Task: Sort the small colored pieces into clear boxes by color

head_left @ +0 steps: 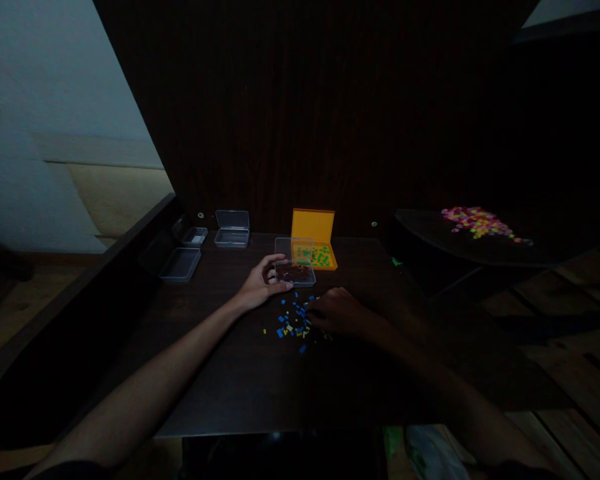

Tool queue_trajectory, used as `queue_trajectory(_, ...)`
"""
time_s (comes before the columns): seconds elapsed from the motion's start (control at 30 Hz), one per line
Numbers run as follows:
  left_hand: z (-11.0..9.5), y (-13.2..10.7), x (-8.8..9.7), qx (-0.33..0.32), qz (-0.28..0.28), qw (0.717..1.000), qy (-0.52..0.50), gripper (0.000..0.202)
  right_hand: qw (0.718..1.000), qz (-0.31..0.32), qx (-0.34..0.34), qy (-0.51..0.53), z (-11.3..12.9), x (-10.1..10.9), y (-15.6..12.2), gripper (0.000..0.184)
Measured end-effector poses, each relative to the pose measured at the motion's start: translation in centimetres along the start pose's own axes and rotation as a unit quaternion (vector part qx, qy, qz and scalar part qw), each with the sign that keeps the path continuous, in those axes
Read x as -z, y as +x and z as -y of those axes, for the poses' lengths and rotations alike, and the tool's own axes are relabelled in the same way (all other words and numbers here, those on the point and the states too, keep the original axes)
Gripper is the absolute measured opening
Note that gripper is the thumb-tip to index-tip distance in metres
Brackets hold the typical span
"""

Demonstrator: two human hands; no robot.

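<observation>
My left hand grips the left side of a small clear plastic box, thumb at the front and fingers behind. Its transparent lid stands raised; dark reddish-brown shows inside, though whether that is contents or the tabletop I cannot tell. Just in front lies a loose scatter of small blue and yellow building-block pieces. Over the right part of that scatter is my right hand, fingers bent down and closed among the pieces; its fingertips are in shadow, hiding anything they hold. Behind the clear box, an open orange box contains small green pieces.
At the back left stand an open clear box, a shallow clear tray and a small clear box with something white inside. A heap of pink and yellow bits lies on a dark surface at right. The dark tabletop has a raised left side.
</observation>
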State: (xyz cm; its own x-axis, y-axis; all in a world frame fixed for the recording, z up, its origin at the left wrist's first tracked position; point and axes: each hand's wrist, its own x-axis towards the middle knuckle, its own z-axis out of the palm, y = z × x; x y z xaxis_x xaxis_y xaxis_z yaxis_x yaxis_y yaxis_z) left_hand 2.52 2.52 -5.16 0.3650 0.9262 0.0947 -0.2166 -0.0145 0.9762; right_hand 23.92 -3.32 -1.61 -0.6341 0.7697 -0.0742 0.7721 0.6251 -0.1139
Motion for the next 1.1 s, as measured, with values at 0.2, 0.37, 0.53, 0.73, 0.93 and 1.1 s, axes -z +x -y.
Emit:
queue_trajectory(0.2, 0.0, 0.0, -0.1, 0.001, 0.002, 1.000, -0.011, 0.068, 0.989, -0.074, 0.049, 0.118, -0.8, 2.1, 0.0, 0.019)
queue_trajectory(0.37, -0.2, 0.0, -0.2, 0.007, 0.003, 1.000, -0.009, 0.069, 0.978, -0.133, 0.050, 0.151, -1.9, 5.0, 1.8, 0.021)
queue_trajectory(0.53, -0.2, 0.0, -0.2, -0.001, 0.009, 1.000, -0.018, 0.069, 0.992, -0.069, 0.055, 0.095, -2.3, 5.6, 4.7, 0.020)
queue_trajectory(0.73, 0.0, 0.0, -0.2, -0.008, 0.013, 1.000, -0.021, 0.069, 0.992, -0.004, 0.093, 0.081, -2.7, 5.1, 6.4, 0.022)
queue_trajectory(0.93, 0.1, 0.1, -0.1, -0.011, 0.020, 1.000, -0.021, 0.070, 0.994, 0.002, 0.090, 0.062, -2.7, 5.1, 6.7, 0.023)
queue_trajectory(1.1, 0.2, 0.1, -0.1, -0.012, 0.022, 0.999, -0.023, 0.069, 0.994, -0.009, 0.087, 0.061, -2.8, 5.2, 6.4, 0.027)
